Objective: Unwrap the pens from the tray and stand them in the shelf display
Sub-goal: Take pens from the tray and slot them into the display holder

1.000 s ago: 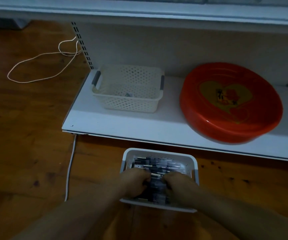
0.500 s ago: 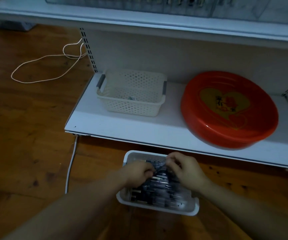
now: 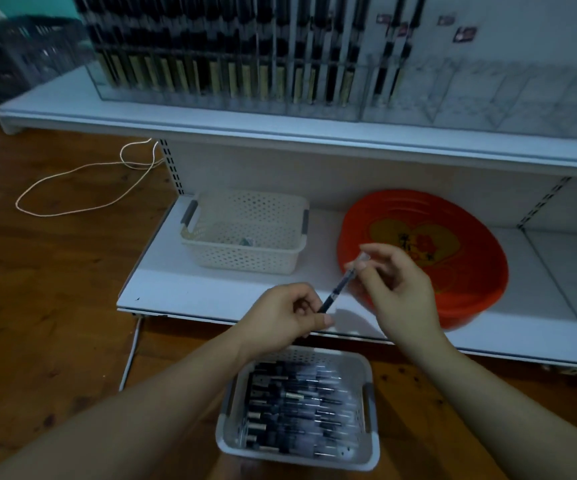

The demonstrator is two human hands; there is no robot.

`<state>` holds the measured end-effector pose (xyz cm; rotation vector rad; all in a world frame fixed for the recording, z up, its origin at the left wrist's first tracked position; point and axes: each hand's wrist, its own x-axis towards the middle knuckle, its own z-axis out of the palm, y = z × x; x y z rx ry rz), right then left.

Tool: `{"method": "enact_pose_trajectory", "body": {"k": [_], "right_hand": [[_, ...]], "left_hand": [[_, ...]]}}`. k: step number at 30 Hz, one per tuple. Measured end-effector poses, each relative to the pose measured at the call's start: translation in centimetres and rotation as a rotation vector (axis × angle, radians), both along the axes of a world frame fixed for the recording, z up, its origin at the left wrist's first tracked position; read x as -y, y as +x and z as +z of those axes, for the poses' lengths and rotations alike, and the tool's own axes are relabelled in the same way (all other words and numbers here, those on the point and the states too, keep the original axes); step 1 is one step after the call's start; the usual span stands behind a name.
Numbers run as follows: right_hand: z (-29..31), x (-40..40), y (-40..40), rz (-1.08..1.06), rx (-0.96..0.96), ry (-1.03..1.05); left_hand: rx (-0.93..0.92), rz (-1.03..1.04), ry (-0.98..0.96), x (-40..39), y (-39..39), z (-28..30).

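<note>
Pen (image 3: pixel 339 287) lifted from tray (image 3: pixel 370 403), basket (image 3: pixel 245 233) behind, red dish (image 3: pixel 470 271) beside

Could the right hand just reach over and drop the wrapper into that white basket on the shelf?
Probably yes. The right hand pinches the wrapper end of the pen, and nothing stands between it and the open-topped basket to its left.

Shelf (image 3: pixel 190 289): basket (image 3: pixel 245 233), red tray (image 3: pixel 470 271); floor: pen tray (image 3: pixel 231 441).

White perforated basket (image 3: pixel 245 233), red dish (image 3: pixel 453 271) with yellow heart, brown wood floor (image 3: pixel 37 289).
</note>
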<state>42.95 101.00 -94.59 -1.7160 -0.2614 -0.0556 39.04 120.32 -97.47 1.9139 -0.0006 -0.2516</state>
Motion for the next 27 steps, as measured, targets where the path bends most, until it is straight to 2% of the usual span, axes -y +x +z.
{"method": "enact_pose_trajectory", "body": {"k": [6, 13, 18, 20, 22, 27], "right_hand": [[4.9, 1.0, 1.5, -0.065, 0.19, 0.015], [11.9, 2.3, 2.6, -0.056, 0.285, 0.015], [16.5, 3.7, 3.0, 0.039, 0.284, -0.013], [18.3, 4.4, 3.3, 0.046, 0.321, -0.014], [20.2, 5.0, 4.2, 0.0, 0.379, -0.001], [24.8, 6.0, 7.8, -0.212, 0.584, 0.029]], "left_hand": [[0.075, -0.117, -0.183, 2.1, 0.8, 5.6], [0.17, -0.17, -0.304, 4.5, 2.4, 11.6], [0.251, -0.172, -0.337, 5.8, 3.8, 15.0], [0.309, -0.134, -0.308, 6.3, 4.4, 16.1], [0.445, -0.037, -0.232, 6.8, 5.2, 17.5], [0.912, 0.262, 0.299, 7.3, 7.1, 20.8]]}}
